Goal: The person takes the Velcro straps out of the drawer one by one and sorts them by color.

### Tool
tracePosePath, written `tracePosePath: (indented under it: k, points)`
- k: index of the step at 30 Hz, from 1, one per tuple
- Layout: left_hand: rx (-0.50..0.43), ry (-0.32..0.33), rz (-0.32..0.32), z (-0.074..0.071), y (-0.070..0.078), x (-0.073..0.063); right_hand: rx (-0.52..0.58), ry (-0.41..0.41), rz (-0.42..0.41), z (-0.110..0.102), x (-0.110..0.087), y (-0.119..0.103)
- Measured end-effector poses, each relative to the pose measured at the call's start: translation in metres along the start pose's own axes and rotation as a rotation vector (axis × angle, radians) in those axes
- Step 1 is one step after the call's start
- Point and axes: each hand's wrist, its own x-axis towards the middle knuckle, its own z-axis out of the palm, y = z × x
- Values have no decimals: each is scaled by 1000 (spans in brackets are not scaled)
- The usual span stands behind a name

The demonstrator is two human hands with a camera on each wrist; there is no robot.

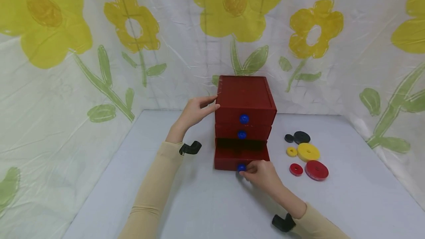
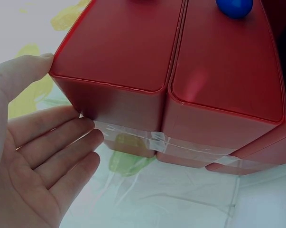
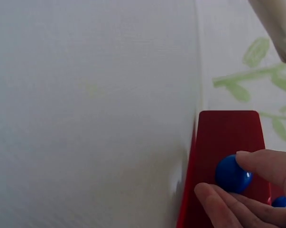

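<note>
A red cabinet (image 1: 245, 93) of three stacked drawers stands at the back of the table, with a round blue knob on each drawer. Its bottom drawer (image 1: 225, 164) is pulled out toward me, and the inside that shows is dark and bare. My right hand (image 1: 264, 177) pinches the bottom drawer's blue knob (image 3: 230, 174) between thumb and fingers. At the cabinet's upper left side is my left hand (image 1: 196, 111), its fingers extended. In the left wrist view, its thumb (image 2: 31, 71) meets the front edge and its fingertips reach the side wall.
Right of the cabinet lie several discs in pairs, one small and one large: black (image 1: 301, 138), yellow (image 1: 308, 152) and red (image 1: 316, 170). Clear tape (image 2: 157, 141) runs along the cabinet's side. A flower-printed curtain (image 1: 179, 65) hangs behind the white table (image 1: 206, 205).
</note>
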Motion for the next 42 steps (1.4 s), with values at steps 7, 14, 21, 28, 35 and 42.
tracePosePath:
  k: [7,14,21,28,35,42]
  points:
    - [-5,-1,4,0,-2,0,11,12,-27,0,10,1]
    - [9,5,3,0,-2,0,39,30,26,0,25,5]
    - [8,2,6,0,-1,0,57,51,33,-1,38,9]
    - [7,2,8,-1,-1,0,87,52,23,-2,49,14]
    - [11,8,8,-1,-2,1,80,74,14,-2,59,16]
    - [5,10,8,0,0,1,64,100,21,1,67,21]
